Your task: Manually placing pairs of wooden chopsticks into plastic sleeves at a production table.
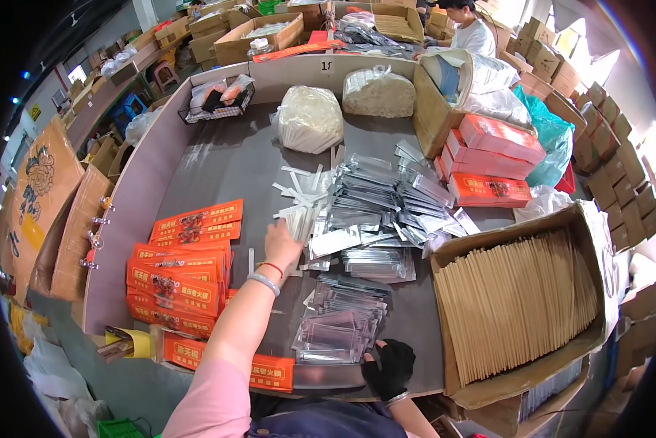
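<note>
My left hand point(283, 247), bare and wearing a red cord and a silver bangle, closes round a bundle of thin white paper strips point(297, 221) in the middle of the table. More white strips lie loose just beyond it. To its right spreads a heap of flat silvery clear plastic packets point(364, 193). A nearer pile of clear packets point(335, 328) reaches toward the front edge. Beside that pile's near right corner is my right hand point(388, 370), in a black glove with bare fingertips. Its fingers are curled; whatever they hold is hidden.
Red printed sleeves point(175, 281) lie stacked on the left. A carton of wooden chopsticks point(521, 303) stands at right, red boxes point(488, 157) behind it. Bagged white bundles point(310, 119) and a wire basket point(218, 98) sit at the back. A person point(474, 33) is beyond the raised rim.
</note>
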Available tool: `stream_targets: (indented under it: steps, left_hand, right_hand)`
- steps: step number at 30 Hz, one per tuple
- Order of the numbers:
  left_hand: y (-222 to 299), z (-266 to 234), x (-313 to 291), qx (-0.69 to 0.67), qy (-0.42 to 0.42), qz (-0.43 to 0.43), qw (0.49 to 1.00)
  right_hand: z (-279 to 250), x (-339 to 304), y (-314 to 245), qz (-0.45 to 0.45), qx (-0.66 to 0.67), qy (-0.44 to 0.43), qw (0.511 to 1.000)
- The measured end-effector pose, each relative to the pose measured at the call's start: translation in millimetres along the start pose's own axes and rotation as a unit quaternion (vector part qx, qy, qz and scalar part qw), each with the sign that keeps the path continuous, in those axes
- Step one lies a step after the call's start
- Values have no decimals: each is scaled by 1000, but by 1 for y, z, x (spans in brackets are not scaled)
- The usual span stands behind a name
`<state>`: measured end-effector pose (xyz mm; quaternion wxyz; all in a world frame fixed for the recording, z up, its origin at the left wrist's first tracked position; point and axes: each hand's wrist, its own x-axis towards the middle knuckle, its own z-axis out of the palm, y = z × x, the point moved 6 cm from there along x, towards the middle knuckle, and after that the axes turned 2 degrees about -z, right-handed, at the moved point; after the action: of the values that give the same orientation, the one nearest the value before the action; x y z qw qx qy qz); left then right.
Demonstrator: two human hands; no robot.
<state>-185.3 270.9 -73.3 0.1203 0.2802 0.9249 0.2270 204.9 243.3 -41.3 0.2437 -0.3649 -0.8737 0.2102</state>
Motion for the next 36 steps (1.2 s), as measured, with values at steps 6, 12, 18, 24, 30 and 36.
stream_targets:
  steps: [6,12,18,24,30,36]
  left_hand:
    - [-8,-41,-20,-153,-110,51,981]
    - [-13,-75,-79,-153,-243,171,942]
    - [-77,-65,-67,-1,-9,107,994]
    - [-91,-45,-55,118,5,-2,993]
    - [-98,-45,-69,131,96,130,978]
    - [15,-58,-183,21,-8,406,914]
  right_hand:
    - [-2,2,3,-4,-8,0,1000]
    - [-6,4,-1,-14,5,4,1000]
    - [-23,-8,17,14,33,58,998]
    - [-93,-27,79,80,-151,169,971]
    - [-112,-26,96,190,-291,81,934]
    - [-110,-23,103,230,-316,25,920]
